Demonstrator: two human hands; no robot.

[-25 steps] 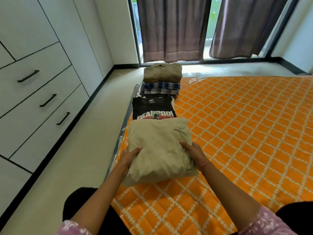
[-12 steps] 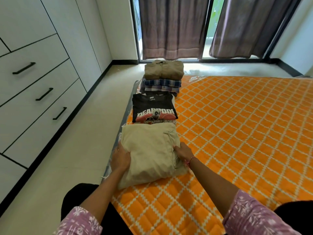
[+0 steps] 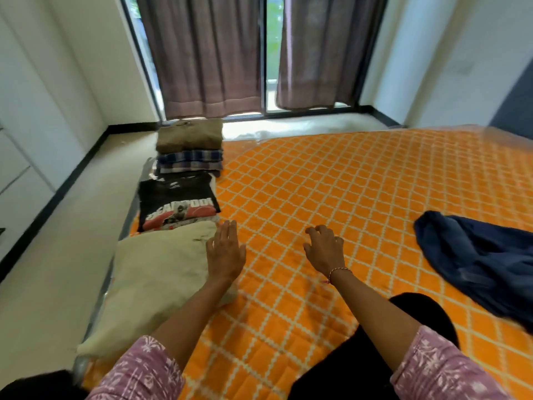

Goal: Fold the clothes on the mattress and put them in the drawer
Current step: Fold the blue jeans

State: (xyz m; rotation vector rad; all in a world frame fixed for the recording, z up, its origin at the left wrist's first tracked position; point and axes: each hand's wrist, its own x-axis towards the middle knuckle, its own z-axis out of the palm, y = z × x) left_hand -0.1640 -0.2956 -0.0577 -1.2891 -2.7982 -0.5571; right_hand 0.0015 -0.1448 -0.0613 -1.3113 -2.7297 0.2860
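Both hands hold nothing. The left hand (image 3: pixel 225 252) has its fingers straight and together, palm down, at the right edge of a folded beige cloth bundle (image 3: pixel 157 280); whether it touches the cloth or hangs just over it cannot be told. The right hand (image 3: pixel 326 251) is over the bare orange quilted mattress with a white diamond pattern (image 3: pixel 331 180), its fingers loosely bent, with a thin red-and-white thread bracelet (image 3: pixel 339 274) round the wrist. Both forearms come out of pink sleeves with a white flower print (image 3: pixel 438 368).

The folded clothes lie in a row along the left edge of the mattress. Nearest the person is the beige bundle. Just beyond it, touching its far edge, lies a folded black T-shirt with a red and white print (image 3: pixel 177 202). Farther on stands a stack: a folded blue and white checked shirt (image 3: pixel 190 163) below, a folded brown garment (image 3: pixel 190 135) on top. Well apart from these, at the right side of the mattress, lies a crumpled dark blue garment (image 3: pixel 478 261), not folded.

At the left edge of the view stand the white wardrobe drawers (image 3: pixel 17 180), shut, across a strip of pale floor (image 3: pixel 60 267). Grey-brown curtains (image 3: pixel 207 53) hang at the glass door behind the mattress
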